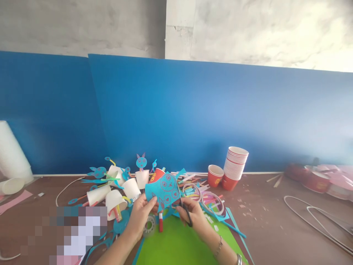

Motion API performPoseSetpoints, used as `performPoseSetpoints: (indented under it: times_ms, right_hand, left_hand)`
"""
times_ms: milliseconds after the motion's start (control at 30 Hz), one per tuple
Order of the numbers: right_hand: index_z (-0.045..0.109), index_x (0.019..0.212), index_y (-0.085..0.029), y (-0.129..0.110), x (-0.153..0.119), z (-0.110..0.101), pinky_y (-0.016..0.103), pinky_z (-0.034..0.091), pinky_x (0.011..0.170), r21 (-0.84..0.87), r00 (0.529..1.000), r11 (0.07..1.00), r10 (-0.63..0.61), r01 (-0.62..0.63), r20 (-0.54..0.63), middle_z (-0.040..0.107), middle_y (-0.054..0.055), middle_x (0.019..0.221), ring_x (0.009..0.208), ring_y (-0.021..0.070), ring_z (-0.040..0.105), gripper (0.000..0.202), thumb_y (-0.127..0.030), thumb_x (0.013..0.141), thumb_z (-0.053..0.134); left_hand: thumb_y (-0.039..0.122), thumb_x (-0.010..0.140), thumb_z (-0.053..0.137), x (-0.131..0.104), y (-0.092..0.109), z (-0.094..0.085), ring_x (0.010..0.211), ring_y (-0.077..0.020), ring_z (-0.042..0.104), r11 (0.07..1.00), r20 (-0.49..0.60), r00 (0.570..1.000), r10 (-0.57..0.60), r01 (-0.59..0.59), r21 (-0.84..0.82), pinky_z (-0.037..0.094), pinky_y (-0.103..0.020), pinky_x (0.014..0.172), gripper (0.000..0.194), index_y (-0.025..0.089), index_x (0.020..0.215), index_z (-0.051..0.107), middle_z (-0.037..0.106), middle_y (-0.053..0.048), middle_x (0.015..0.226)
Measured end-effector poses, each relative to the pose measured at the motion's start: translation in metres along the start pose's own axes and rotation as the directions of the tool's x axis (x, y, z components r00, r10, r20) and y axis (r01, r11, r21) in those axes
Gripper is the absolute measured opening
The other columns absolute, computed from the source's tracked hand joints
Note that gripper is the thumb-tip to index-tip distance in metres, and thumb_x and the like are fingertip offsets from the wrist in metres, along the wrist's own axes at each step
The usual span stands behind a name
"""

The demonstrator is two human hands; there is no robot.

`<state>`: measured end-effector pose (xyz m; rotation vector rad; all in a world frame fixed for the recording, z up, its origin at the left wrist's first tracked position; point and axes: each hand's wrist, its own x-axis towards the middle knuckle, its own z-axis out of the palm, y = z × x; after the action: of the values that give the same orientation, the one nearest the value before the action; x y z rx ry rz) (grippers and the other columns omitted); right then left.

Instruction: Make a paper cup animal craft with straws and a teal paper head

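Scissors [189,218] are gripped in the right hand [196,216], with fingers closed round the dark handles; the blades reach up to the right edge of a blue sheet [154,189], though I cannot tell whether they are apart; the left hand [141,215] pinches this sheet at its lower left, thumb on the front, which seems to hold it steady and leaves the drawn red face and the heart circles uncovered. The sheet is lifted above the worktop [261,235], probably to give the blades free space underneath; below it a green sheet [184,243] lies flat, perhaps serving as a mat; a red marker [160,225] and a tape roll [149,225] are near the left hand, within easy reach.

Farther out, at the left, white cups [130,188] lie tipped among blue cut-outs [98,172]; one upright cup [142,179] carries a long-eared figure [141,162], so its face stands above the rim; a cup stack [235,165], nested perhaps to save room, rises beside a single red cup [215,178], before the blue partition [193,110]; at far right a red bowl [316,181] is blurred.
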<state>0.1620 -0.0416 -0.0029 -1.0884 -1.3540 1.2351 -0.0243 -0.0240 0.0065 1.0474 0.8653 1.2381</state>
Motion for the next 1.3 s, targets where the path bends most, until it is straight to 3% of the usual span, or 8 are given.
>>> performPoseSetpoints:
  times_ms: [233, 367, 567, 700, 900, 1133, 1300]
  right_hand:
    - [0.061, 0.074, -0.017, 0.001, 0.002, 0.003, 0.02, 0.033, 0.04, 0.055, 0.998, 0.997, -0.052, 0.054, -0.04, 0.05, -0.006, 0.045, 0.039, 0.0076, 0.04, 0.04, -0.054, 0.065, 0.074]
    - [0.059, 0.069, -0.016, 0.0, 0.002, 0.004, 0.02, 0.028, 0.037, 0.021, 0.997, 1.0, -0.013, 0.015, -0.075, 0.045, -0.008, 0.04, 0.034, 0.0058, 0.034, 0.037, -0.05, 0.066, 0.074]
    - [0.059, 0.064, -0.017, -0.001, 0.003, 0.005, 0.02, 0.029, 0.039, 0.02, 0.997, 1.0, -0.005, 0.007, -0.072, 0.05, -0.006, 0.042, 0.037, 0.0077, 0.041, 0.031, -0.045, 0.064, 0.072]
    - [0.061, 0.063, -0.016, 0.0, 0.002, 0.003, 0.02, 0.026, 0.037, -0.024, 0.996, 1.0, 0.018, -0.02, -0.088, 0.044, -0.007, 0.039, 0.033, 0.0059, 0.035, 0.029, -0.044, 0.067, 0.067]
    - [0.065, 0.066, -0.015, -0.003, 0.001, 0.001, 0.02, 0.025, 0.037, -0.075, 0.998, 0.997, 0.008, -0.013, -0.067, 0.042, -0.008, 0.037, 0.032, 0.0054, 0.032, 0.031, -0.046, 0.07, 0.067]
    - [0.062, 0.066, -0.016, 0.0, 0.001, -0.001, 0.02, 0.025, 0.034, -0.073, 0.997, 0.995, 0.058, -0.061, -0.046, 0.042, -0.009, 0.036, 0.03, 0.0059, 0.034, 0.038, -0.052, 0.066, 0.071]
    - [0.062, 0.076, -0.015, 0.0, 0.0, 0.0, 0.019, 0.023, 0.034, 0.047, 0.994, 0.997, 0.072, -0.069, -0.076, 0.05, -0.006, 0.038, 0.031, 0.0069, 0.038, 0.043, -0.056, 0.066, 0.072]
  left_hand:
    - [0.049, 0.068, 0.074, -0.006, -0.002, 0.003, 0.052, -0.0167, 0.063, 0.998, 0.014, 0.999, -0.029, 0.029, 0.051, 0.048, -0.026, 0.054, 0.037, 0.016, 0.08, 0.062, 0.07, -0.002, 0.063]
    - [0.051, 0.066, 0.075, -0.007, -0.001, 0.006, 0.052, -0.0152, 0.062, 0.998, 0.017, 0.999, -0.043, 0.042, 0.044, 0.048, -0.025, 0.053, 0.039, 0.016, 0.079, 0.062, 0.07, -0.001, 0.062]
    - [0.053, 0.062, 0.076, -0.007, -0.001, 0.007, 0.049, -0.0155, 0.062, 0.994, 0.012, 0.998, -0.059, 0.057, 0.098, 0.045, -0.024, 0.049, 0.04, 0.017, 0.069, 0.059, 0.066, 0.0, 0.057]
    - [0.051, 0.064, 0.076, -0.005, -0.005, 0.003, 0.051, -0.017, 0.063, 0.993, 0.014, 0.999, -0.046, 0.044, 0.106, 0.045, -0.025, 0.05, 0.038, 0.017, 0.072, 0.06, 0.066, 0.0, 0.059]
    - [0.046, 0.068, 0.075, -0.001, -0.004, -0.002, 0.053, -0.0159, 0.059, 1.0, 0.003, 1.0, 0.005, -0.005, 0.016, 0.049, -0.028, 0.058, 0.033, 0.017, 0.076, 0.061, 0.066, -0.001, 0.06]
    - [0.046, 0.064, 0.076, -0.002, 0.007, -0.001, 0.06, -0.0178, 0.06, 0.999, -0.061, 0.998, 0.034, -0.032, 0.039, 0.05, -0.029, 0.062, 0.035, 0.017, 0.079, 0.064, 0.069, -0.001, 0.066]
    - [0.047, 0.065, 0.075, 0.0, 0.005, -0.001, 0.056, -0.0172, 0.06, 0.998, -0.096, 0.994, 0.051, -0.047, 0.046, 0.049, -0.027, 0.058, 0.033, 0.018, 0.075, 0.064, 0.067, 0.0, 0.061]
